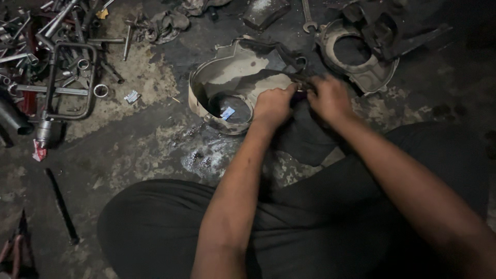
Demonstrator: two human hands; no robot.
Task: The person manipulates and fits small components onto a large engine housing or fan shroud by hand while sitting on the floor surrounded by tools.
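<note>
A grimy metal engine cover with a round opening lies on the dirty floor in front of me. My left hand grips the cover's near right edge, fingers curled over it. My right hand is closed on a small dark part at the same edge, right beside the left hand; what it pinches is too dark to make out. A small blue-and-white scrap sits inside the cover's round opening. My dark trousers fill the lower part of the view.
A second round-holed metal cover lies at the upper right with a spanner beside it. Several sockets, wrenches and a bent tube frame crowd the upper left. A dark rod lies at lower left, a rag at top.
</note>
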